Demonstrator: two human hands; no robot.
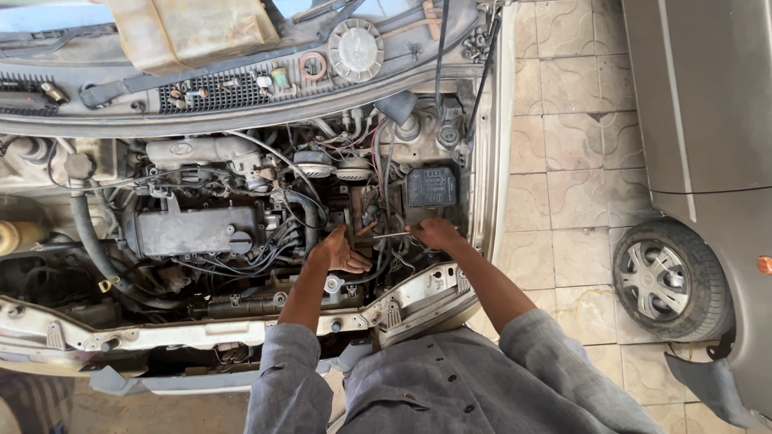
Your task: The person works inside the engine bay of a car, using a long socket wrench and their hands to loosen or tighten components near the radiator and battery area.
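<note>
While I lean over the open engine bay [241,241], my right hand [436,234] is closed around the handle end of a thin metal tool [392,235], whose shaft runs leftward toward a rusty bracket [359,213] below the black fuse box [431,186]. My left hand [342,253] rests just beside that bracket, fingers [359,263] curled loosely and pressed against engine parts; whether they grip anything, I cannot tell. The tool tip lies between both hands. Outward: black engine cover [193,231] to the left, hoses and cables around it, front crossmember [241,328] beneath my forearms. Tiled floor [563,161] on the right, second car's wheel [663,280] nearby.
</note>
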